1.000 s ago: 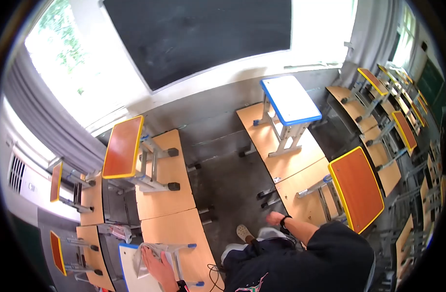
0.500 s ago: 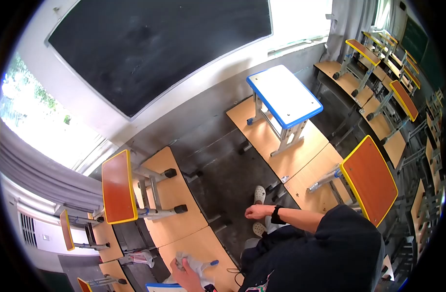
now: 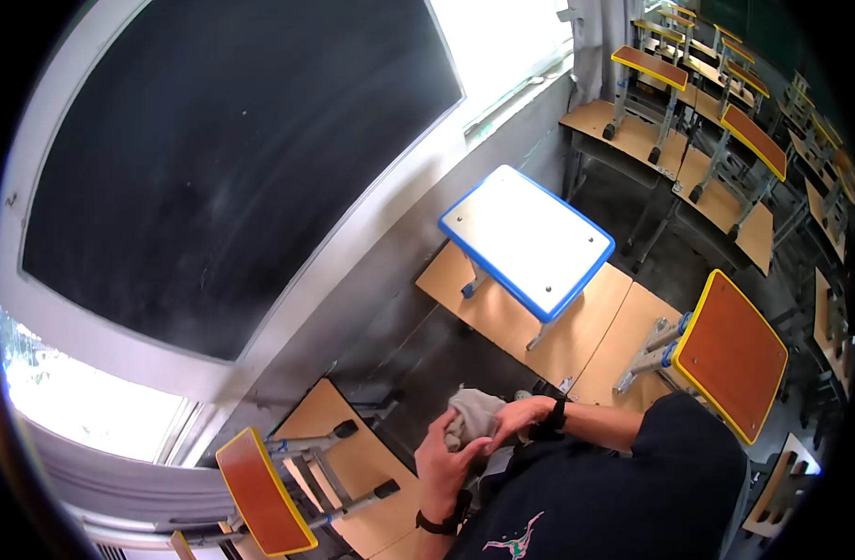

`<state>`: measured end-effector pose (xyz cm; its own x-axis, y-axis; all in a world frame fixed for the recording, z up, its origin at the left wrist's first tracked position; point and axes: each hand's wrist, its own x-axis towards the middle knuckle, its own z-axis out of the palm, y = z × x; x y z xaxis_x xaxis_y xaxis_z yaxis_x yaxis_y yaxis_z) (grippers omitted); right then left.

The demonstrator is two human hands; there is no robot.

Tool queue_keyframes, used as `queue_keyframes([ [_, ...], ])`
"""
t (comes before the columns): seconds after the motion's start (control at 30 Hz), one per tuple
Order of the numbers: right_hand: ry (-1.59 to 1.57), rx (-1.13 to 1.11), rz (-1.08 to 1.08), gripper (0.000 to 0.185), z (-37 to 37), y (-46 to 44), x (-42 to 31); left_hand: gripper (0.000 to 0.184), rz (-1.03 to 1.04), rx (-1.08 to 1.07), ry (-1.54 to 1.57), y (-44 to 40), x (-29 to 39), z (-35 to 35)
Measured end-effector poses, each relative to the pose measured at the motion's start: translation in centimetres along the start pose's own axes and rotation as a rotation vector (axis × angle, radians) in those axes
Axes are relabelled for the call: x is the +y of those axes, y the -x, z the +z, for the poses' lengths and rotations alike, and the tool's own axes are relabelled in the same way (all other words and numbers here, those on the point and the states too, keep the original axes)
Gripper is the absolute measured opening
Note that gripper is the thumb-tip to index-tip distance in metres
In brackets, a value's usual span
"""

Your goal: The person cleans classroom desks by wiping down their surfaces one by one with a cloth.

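The bunched grey cloth (image 3: 476,413) sits right up against my fingers, between my two hands; I take it as the centre of the dial, with 12 at the top of my view. My left hand (image 3: 441,459) is at 7 o'clock from it, fingers curled round its left side and thumb pointing toward 2 along the near edge, so fabric fills the space between them. My right hand (image 3: 525,414) comes in at 3 o'clock, fingertips against the cloth's near right edge; how tightly they close I can't tell, as part of them is hidden. My left forearm rises from between 6 and 7, a dark left wristband (image 3: 444,513) round it, while the right forearm (image 3: 597,426) reaches in almost level from 3, past a dark right wristband (image 3: 549,420). Farther out, a blue-edged white stool (image 3: 528,241) stands on a wooden desk between 12 and 1. A yellow-edged stool (image 3: 734,357) is just above 3, another stool (image 3: 267,492) at 8, and the blackboard (image 3: 231,168) between 10 and 11
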<state>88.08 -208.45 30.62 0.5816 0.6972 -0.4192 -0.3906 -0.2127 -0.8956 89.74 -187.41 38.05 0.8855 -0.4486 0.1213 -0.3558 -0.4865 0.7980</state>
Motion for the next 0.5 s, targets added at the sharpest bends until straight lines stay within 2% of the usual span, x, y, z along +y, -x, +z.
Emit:
queue_keyframes([
  [0.07,-0.204,0.131,-0.216,0.054,-1.1,-0.3,3.1,0.072,0.076,-0.085,0.011,-2.1,-0.2,1.0],
  [0.17,-0.120,0.266,-0.145,0.051,-3.0,2.0,1.5,0.058,0.218,-0.199,0.007,-4.4,-0.2,1.6],
  [0.33,-0.125,0.320,-0.097,0.045,-5.4,1.3,2.5,0.048,0.199,-0.223,0.083,-7.7,-0.3,0.0],
  [0.4,-0.002,0.627,-0.404,0.041,-5.6,-0.1,3.1,0.043,0.149,-0.230,0.117,-9.6,-0.4,-1.1],
  [0.47,0.258,0.793,-0.468,0.039,-6.2,1.3,-0.2,0.042,0.088,-0.231,0.094,-11.5,-0.5,-2.3],
  [0.5,0.188,0.820,-0.395,0.037,-6.2,2.6,-2.8,0.043,0.085,-0.218,0.088,-12.1,-0.9,-2.9],
])
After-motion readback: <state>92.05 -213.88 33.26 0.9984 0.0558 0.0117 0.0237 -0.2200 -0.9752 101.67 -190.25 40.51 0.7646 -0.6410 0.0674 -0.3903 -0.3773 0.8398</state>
